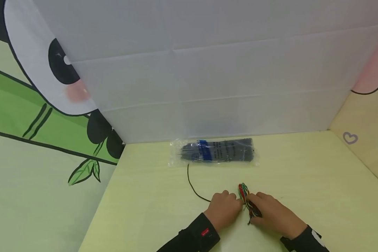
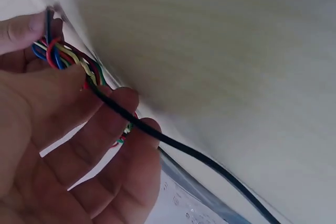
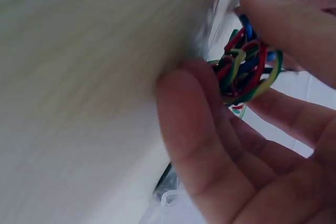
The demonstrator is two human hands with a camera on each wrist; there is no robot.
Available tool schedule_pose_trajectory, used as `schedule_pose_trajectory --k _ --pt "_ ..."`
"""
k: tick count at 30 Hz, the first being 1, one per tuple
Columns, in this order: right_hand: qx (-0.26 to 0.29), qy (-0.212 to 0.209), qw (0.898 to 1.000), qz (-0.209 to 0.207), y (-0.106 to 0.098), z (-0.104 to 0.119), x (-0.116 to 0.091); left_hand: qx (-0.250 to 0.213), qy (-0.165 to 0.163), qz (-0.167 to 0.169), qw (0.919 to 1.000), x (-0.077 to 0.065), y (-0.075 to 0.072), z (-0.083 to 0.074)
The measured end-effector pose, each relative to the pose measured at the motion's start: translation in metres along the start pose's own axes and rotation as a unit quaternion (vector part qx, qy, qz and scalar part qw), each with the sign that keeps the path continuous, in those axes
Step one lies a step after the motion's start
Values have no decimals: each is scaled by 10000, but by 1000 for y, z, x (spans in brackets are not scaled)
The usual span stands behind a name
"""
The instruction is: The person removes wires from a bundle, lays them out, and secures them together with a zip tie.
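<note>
My right hand [image 1: 275, 215] grips a folded bundle of thin wires [image 1: 243, 192] in red, green, yellow, blue and black, just over the table. Left of it, my left hand [image 1: 225, 210] pinches a long black cable tie [image 1: 196, 191] between thumb and fingers, right beside the bundle. The tie's free tail curves away to the left and back. In the left wrist view the tie [image 2: 202, 157] runs across the fingers from the wires [image 2: 71, 59]. The right wrist view has the looped wires [image 3: 247, 72] between both hands; fingers hide part of them.
A clear plastic bag [image 1: 218, 150] of dark cable ties with a blue label lies at the back of the pale yellow table [image 1: 145, 196]. Behind it stands a white cloth wall [image 1: 208, 87]. Printed panels [image 1: 44, 112] stand at the left and right sides.
</note>
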State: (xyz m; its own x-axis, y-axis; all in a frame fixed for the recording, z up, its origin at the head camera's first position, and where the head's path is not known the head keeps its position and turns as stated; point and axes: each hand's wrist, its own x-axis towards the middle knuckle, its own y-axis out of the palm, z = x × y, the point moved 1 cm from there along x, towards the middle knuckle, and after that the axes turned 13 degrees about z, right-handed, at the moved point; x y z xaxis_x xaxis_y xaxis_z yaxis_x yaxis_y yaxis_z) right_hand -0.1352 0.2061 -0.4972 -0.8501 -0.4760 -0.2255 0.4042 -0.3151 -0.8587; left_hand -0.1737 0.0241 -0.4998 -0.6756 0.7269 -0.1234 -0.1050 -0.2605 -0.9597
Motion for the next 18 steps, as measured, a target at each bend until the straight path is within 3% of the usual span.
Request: schedule_pose_trajectory --k 10,18 --pt "39 -352 9989 -308 0 2 13 -494 -22 -30 9988 3 -1 -3" --pt "-363 -142 9968 -691 -3 -3 12 -810 192 -29 9965 -2 -3 0"
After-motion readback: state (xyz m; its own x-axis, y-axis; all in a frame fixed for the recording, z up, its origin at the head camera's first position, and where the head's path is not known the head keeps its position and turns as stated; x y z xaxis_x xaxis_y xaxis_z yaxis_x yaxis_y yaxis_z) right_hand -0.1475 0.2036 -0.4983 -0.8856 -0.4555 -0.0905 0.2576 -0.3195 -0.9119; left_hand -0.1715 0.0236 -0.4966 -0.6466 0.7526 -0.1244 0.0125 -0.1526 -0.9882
